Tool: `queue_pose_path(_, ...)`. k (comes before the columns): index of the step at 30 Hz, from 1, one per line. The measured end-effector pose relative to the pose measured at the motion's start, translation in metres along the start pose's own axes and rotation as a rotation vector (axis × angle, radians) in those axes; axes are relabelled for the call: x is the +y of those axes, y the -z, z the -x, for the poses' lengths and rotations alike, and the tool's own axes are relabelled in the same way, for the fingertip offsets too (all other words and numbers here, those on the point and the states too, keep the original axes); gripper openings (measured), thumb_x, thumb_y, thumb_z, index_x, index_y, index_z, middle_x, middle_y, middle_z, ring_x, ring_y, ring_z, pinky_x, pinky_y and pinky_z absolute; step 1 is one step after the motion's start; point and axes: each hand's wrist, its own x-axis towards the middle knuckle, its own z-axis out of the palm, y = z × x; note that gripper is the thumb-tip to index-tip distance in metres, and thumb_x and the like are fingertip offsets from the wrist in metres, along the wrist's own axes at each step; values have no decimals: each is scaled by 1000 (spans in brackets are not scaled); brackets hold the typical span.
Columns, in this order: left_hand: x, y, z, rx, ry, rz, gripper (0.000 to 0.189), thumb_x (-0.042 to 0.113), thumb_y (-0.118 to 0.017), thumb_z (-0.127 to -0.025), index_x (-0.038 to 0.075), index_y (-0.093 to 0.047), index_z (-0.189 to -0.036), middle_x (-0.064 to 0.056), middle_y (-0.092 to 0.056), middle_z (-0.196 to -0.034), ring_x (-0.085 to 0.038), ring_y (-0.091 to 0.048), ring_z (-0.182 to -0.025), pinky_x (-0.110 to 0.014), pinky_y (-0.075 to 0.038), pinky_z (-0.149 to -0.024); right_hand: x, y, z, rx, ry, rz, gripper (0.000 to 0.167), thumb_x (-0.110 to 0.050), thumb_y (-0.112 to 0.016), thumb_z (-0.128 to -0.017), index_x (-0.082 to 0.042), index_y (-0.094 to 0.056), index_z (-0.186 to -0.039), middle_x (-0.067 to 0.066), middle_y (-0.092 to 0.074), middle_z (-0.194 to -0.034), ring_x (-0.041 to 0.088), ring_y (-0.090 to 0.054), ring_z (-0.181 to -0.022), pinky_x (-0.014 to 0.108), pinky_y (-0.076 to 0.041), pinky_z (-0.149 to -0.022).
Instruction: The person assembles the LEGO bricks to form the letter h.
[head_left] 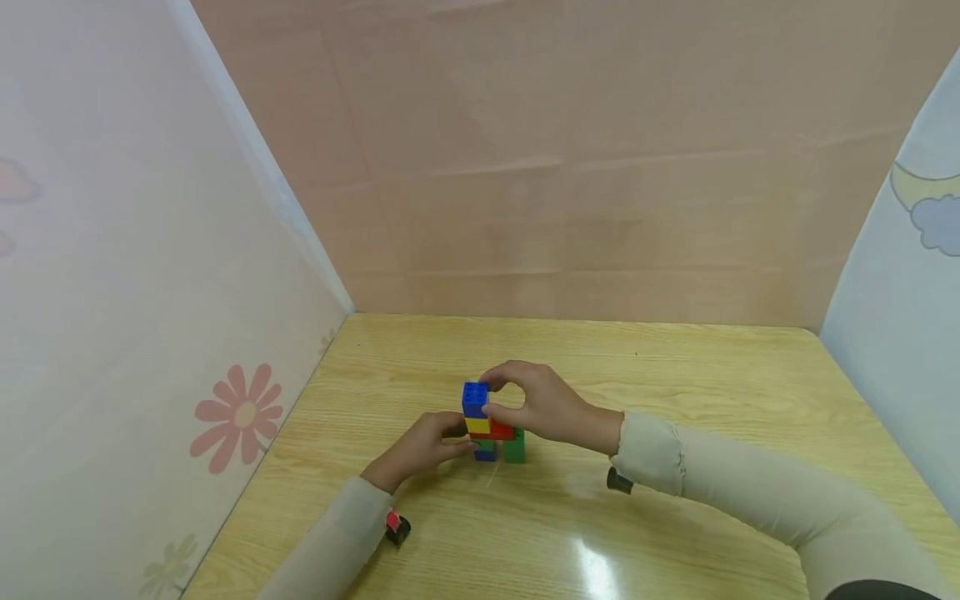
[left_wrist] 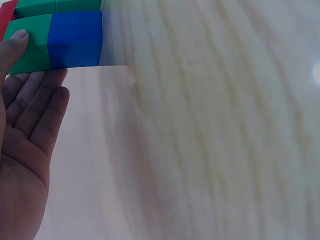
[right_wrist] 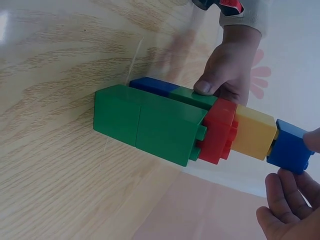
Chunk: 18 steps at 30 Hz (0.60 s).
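Toy building blocks stand joined on the table. Two stacked green blocks [right_wrist: 137, 125] form one leg; a blue block [left_wrist: 75, 40] under a green block [left_wrist: 32, 45] forms the other. Across both lies a red block [right_wrist: 216, 131], topped at one end by a yellow block [right_wrist: 254, 132]. My right hand [head_left: 551, 404] pinches the upper blue block [right_wrist: 290, 145] between thumb and fingers, right above the yellow block, whose studs show in a narrow gap. Low on the left leg, my left hand [head_left: 420, 447] grips the green block, thumb on one face and fingers behind.
The wooden table [head_left: 712, 400] meets a plain tan back wall [head_left: 562, 167]. A white side panel [head_left: 135, 292] with printed flowers rises at the left, and another panel [head_left: 907, 333] stands at the right.
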Motion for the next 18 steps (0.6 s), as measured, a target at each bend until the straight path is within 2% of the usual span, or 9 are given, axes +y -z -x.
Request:
queue_pose_path(10, 1, 1, 0, 3, -9, -3, 29, 37, -65, -94, 22, -66, -119, 11, -66, -117, -11, -62, -111, -30, -50, -95, -3, 3, -3, -23, 10, 46, 37, -35, -73, -88, -16, -65, -119, -7, -66, -105, 3, -60, -95, 28, -53, -85)
queue_pose_path(18, 6, 2, 2, 5, -18, 4, 28, 33, -66, -93, 20, -67, -118, 8, -68, -116, -14, -63, -110, -32, -51, -95, -7, 3, -4, -34, 24, 72, 37, -33, -73, -89, -15, -64, -119, -10, -66, -106, 2, -60, -96, 26, -53, -86)
